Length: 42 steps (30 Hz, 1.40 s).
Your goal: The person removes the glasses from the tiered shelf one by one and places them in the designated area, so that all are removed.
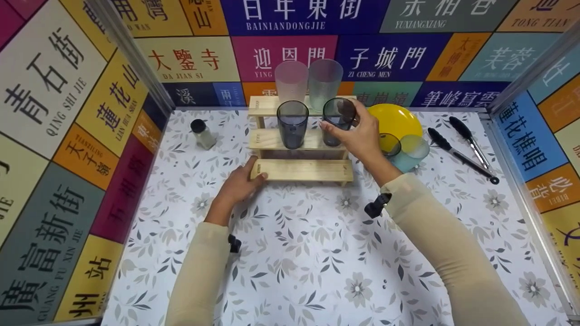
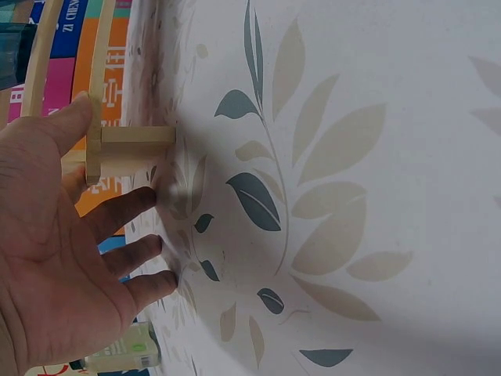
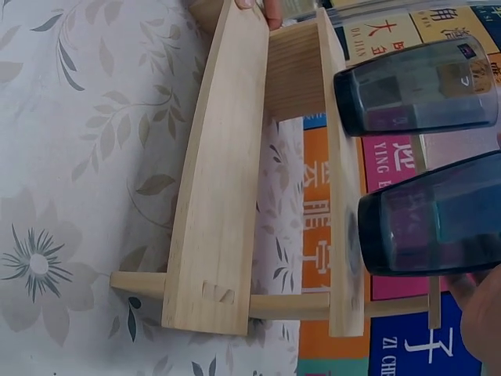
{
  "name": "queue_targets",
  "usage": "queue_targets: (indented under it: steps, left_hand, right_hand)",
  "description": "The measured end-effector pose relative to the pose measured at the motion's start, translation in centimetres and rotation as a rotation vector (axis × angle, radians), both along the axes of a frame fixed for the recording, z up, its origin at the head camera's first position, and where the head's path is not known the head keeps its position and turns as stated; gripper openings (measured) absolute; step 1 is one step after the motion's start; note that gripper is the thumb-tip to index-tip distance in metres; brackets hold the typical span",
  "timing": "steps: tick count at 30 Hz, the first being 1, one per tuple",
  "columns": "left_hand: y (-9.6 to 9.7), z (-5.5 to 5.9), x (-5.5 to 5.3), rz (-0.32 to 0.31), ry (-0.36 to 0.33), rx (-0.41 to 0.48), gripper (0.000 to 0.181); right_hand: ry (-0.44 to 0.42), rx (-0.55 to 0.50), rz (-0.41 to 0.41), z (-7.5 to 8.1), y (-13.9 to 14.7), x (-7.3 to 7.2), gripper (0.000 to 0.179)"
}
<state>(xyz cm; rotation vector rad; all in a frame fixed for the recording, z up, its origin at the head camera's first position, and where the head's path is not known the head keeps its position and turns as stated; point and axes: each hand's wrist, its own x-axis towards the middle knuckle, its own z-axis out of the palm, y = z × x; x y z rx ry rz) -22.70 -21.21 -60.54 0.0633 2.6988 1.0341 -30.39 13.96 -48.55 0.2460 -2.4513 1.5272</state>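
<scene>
A three-step wooden rack (image 1: 301, 170) stands on the table. My left hand (image 1: 239, 182) pinches the left end of its lowest step; in the left wrist view the thumb lies over the board and the other fingers (image 2: 133, 254) spread out. My right hand (image 1: 362, 136) grips a smoky grey tumbler (image 1: 337, 121), which stands upright at the right of the middle step. To its left on that step is a matching grey tumbler (image 1: 292, 127). On the top step stand a pinkish clear tumbler (image 1: 291, 79) and a greenish frosted tumbler (image 1: 325, 83). The lowest step bears nothing.
Right of the rack are a yellow plate (image 1: 396, 115), a light blue tumbler (image 1: 414, 151) and a dark-rimmed tumbler (image 1: 389, 144), partly behind my right hand. Black-tipped tongs (image 1: 466, 158) lie farther right. A black-capped shaker (image 1: 203, 135) is on the left. Printed panels wall the table.
</scene>
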Motion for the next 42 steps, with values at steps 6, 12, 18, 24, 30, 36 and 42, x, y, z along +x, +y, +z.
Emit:
queue_targets:
  steps: [6,12,18,24,30,36,42]
  left_hand:
    - [0.0,0.2,0.2,0.016,-0.022,-0.005,0.081]
    - [0.0,0.3,0.2,0.016,-0.030,0.004,0.083]
    - [0.0,0.4,0.1,0.015,-0.023,0.014,0.082]
    - [0.1,0.4,0.1,0.032,-0.043,0.025,0.083]
    - [0.1,0.2,-0.1,0.010,-0.039,-0.001,0.083]
    - [0.0,0.1,-0.2,-0.004,-0.028,-0.004,0.082]
    - [-0.1,0.1,-0.1,0.000,-0.025,-0.004,0.081]
  right_hand:
    - [-0.048,-0.058,0.032,0.2,1.3,0.0,0.080]
    - [-0.075,-0.096,0.042,0.4,2.8,-0.1,0.081]
    - [-0.102,-0.080,0.060,1.1,4.5,-0.1,0.082]
    - [-0.111,-0.026,0.047,1.5,6.2,0.1,0.081]
    - [-0.090,-0.035,0.059,1.5,7.9,0.3,0.079]
    - [-0.080,0.041,0.023,1.9,9.4,0.7,0.077]
    - [-0.081,0.053,0.005,1.9,11.0,1.1,0.077]
